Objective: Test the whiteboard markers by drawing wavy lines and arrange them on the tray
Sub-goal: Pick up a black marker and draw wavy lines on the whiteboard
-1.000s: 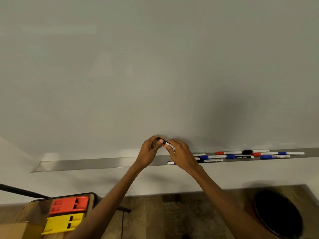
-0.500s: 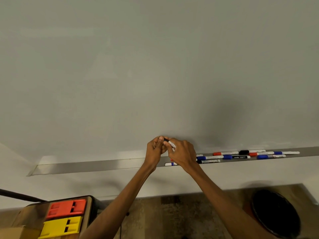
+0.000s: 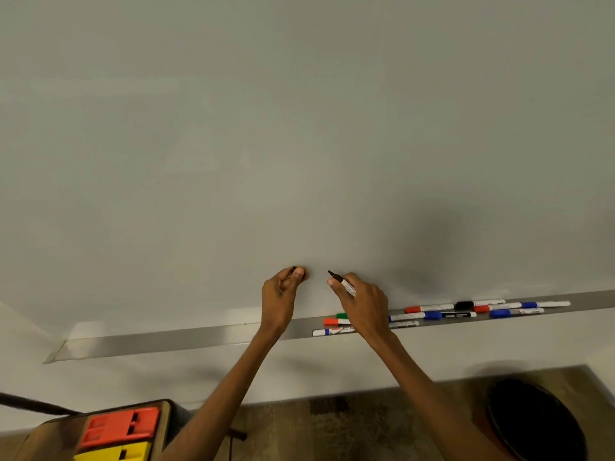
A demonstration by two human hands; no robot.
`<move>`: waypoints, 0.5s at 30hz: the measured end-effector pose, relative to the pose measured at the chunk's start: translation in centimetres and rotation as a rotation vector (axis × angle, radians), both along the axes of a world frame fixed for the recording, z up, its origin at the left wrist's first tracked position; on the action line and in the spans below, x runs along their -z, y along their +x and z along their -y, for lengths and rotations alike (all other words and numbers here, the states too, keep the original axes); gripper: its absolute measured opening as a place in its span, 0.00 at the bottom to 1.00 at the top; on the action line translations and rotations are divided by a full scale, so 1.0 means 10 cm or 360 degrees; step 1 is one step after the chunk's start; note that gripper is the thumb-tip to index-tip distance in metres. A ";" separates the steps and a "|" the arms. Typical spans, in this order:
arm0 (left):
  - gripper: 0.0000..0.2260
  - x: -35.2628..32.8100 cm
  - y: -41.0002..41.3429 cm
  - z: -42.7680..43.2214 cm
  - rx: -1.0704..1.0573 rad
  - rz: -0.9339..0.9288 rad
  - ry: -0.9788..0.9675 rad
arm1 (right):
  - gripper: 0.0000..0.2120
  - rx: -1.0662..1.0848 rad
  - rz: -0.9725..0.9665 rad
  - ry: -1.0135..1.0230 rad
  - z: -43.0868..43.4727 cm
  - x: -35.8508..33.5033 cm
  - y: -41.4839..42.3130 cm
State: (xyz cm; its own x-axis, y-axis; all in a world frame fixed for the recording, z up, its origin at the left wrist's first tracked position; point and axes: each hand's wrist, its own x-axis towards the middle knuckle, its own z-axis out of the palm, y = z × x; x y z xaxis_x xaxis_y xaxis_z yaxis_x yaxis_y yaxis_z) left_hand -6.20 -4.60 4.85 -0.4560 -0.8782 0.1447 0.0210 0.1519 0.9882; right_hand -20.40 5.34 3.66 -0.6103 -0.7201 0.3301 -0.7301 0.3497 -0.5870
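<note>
Gripping the marker (image 3: 343,284), right hand (image 3: 364,306) sits near left hand (image 3: 282,296) pinching its cap (image 3: 294,269).

grey tray (image 3: 199,341), orange block (image 3: 119,427), yellow block (image 3: 113,454)

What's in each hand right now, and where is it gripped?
The right hand pinches an uncapped black marker by its barrel, just behind the bare tip. The left hand pinches a small dark piece, likely the cap.

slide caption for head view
Right hand holds an uncapped black whiteboard marker, left hand pinches its black cap, above the grey tray.
</note>
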 end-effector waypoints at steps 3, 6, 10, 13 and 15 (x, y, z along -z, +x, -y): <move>0.08 -0.23 0.00 -0.05 -0.0276 -0.0020 -0.0121 | 0.23 -0.0005 0.0182 -0.0245 -0.03 -0.26 -0.03; 0.09 -0.49 -0.03 -0.06 -0.0438 -0.0086 -0.0254 | 0.12 -0.0043 0.0284 -0.0580 -0.07 -0.56 -0.04; 0.09 -0.77 -0.11 -0.08 -0.0474 -0.0160 -0.0591 | 0.11 -0.0196 0.0220 -0.0949 -0.08 -0.98 -0.13; 0.09 -0.98 -0.23 -0.06 -0.0447 -0.0143 -0.1100 | 0.12 -0.0295 0.0315 -0.1175 -0.08 -1.30 -0.25; 0.09 -1.15 -0.34 -0.02 -0.0462 -0.0131 -0.1343 | 0.15 -0.0346 0.0397 -0.1319 -0.11 -1.53 -0.35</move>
